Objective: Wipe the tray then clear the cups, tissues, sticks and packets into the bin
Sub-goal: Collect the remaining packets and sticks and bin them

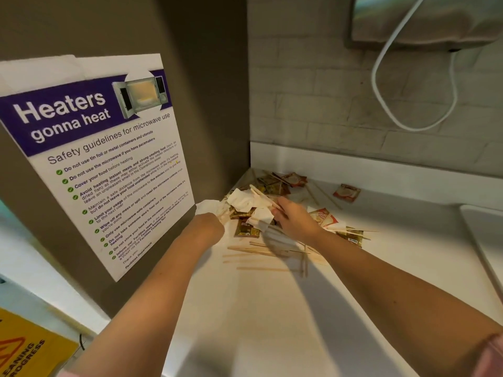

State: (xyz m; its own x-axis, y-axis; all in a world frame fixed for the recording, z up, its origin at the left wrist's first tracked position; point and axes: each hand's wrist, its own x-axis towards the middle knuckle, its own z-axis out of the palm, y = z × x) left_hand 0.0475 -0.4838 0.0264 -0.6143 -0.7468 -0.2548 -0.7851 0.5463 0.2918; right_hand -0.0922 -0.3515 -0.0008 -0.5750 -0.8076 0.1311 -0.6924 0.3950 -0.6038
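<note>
Subject of inspection: a white table point(272, 322), on which a heap of litter point(272, 187) is recorded in the far corner. All positions are given from that heap.

A brown side panel point(206, 91) is found directly left of the heap, touching the table edge. A microwave safety poster point(109, 164) is fixed to this panel, left of the heap and nearer the camera. A grey tiled wall point(313, 91) stands directly behind the heap. A white cable point(409, 129) is looped on that wall, above and right of the heap. A white rimmed tray point(479, 235) is noted well to the right of the heap, cut off by the frame edge. A yellow cleaning sign point(27, 349) is seen far below and left of the heap.

The left hand point(208, 227) is placed at the heap's left edge. Its grip is closed round a crumpled tissue point(206, 206); the fingers themselves are hidden behind the wrist. The right hand point(295, 219) is laid on the heap's right side. Its grip is narrow, the fingers point(277, 210) curled on a bundle of sticks point(262, 195) at the heap's top.

White tissues point(241, 200) are mixed through the heap's middle. Brown packets point(246, 229) lie in and around it. One lone packet point(347, 192) lies apart, to the heap's right. Loose sticks point(250, 250) are scattered flat just in front of the heap.
</note>
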